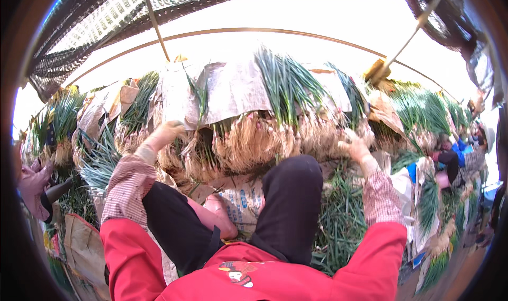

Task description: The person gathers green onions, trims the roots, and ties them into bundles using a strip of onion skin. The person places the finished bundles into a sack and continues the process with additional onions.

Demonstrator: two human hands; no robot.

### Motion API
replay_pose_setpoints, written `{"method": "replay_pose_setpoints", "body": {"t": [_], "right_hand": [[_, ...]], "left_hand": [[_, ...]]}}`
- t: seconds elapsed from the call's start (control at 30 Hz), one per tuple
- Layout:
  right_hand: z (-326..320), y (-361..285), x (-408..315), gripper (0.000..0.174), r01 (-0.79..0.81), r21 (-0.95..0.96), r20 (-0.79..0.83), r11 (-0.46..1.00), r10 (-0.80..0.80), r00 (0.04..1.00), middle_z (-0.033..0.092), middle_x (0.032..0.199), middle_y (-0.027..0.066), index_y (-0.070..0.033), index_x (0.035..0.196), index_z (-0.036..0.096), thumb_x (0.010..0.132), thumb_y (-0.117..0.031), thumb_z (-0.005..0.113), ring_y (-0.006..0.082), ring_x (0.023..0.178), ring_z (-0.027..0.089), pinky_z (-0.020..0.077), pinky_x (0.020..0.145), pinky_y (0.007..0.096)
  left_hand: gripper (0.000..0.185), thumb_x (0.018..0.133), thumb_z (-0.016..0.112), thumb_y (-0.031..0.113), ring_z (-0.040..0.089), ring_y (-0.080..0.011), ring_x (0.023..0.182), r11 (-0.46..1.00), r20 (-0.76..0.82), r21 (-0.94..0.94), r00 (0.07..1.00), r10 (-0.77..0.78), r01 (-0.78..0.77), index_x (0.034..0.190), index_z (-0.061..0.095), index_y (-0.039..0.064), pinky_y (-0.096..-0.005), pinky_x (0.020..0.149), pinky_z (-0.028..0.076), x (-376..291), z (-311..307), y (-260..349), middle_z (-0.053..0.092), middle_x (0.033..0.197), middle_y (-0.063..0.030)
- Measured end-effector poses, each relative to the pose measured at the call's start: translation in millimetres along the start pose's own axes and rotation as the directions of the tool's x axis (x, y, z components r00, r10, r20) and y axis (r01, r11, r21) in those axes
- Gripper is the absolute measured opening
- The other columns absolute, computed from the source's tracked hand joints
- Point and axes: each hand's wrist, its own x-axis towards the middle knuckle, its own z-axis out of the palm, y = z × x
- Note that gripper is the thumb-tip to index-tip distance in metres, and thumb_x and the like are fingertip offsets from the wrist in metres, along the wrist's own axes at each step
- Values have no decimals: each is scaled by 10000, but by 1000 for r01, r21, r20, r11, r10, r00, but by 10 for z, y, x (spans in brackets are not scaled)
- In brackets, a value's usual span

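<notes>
Bunches of green-leaved bulb plants with long pale roots [248, 142], possibly young garlic or scallions, lie in a row across the front, their roots towards me. Woven sacking [234, 90] covers part of their leaves. My left hand [168, 133] is raised at the row's left part, beside the roots; its fingers are blurred, and whether it holds anything cannot be made out. At the right, my right hand [353, 144] is beside the roots with its fingers apart and nothing visible in it. Between the hands, a thick bunch of green leaves [289, 86] stands up over the sacking.
Loose green leaves [341, 217] are heaped right of my knee. A printed sack [242, 205] lies under my feet. More bunches [63, 114] continue at the left, near another person's foot [33, 186]. Other people [462, 154] sit at the far right. Poles and dark netting are overhead.
</notes>
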Motion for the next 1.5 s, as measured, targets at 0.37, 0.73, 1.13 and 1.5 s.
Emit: {"method": "replay_pose_setpoints", "body": {"t": [0.37, 0.73, 1.13, 1.5], "right_hand": [[1324, -1211, 2213, 1099, -33, 267, -68, 963, 53, 996, 357, 1415, 288, -36, 1469, 207, 691, -641, 694, 403, 1324, 341, 296, 1085, 428], [1486, -1561, 2209, 1226, -219, -116, 34, 969, 225, 974, 368, 1387, 306, -121, 1494, -64, 611, -234, 780, 405, 1251, 431, 388, 1038, 374], [694, -3113, 2214, 920, -14, 727, 260, 686, -257, 931, 595, 1130, 115, -116, 1448, 267, 644, 43, 684, 197, 920, 600, 523, 766, 323], [907, -2836, 1370, 410, 107, 324, -45, 940, -97, 994, 654, 1010, 115, -116, 1266, 542, 915, -323, 580, 182, 643, 594, 498, 639, 337]], "left_hand": [[463, 871, 621, 415, 602, -217, 823, -71, 155, -988, 804, -574, 140, 1173, 500, 85, -345, 622, 468, 1440, 1473, -333, 598, 1087, -64], [68, 875, 629, 73, 537, -146, 583, 150, -372, -928, 884, -283, -342, 917, 606, 25, -269, 470, 412, 1209, 656, 470, 603, 761, -43], [270, 879, 655, 196, 612, -164, 841, 358, -561, -818, 763, -321, -450, 1110, 596, 69, -287, 689, 514, -25, -793, -960, 643, 1001, -43], [307, 966, 501, 302, 609, -134, 559, 859, -144, -497, 964, -223, 124, 944, 633, 27, -254, 493, 480, -705, -570, -677, 682, 783, -78]]}}
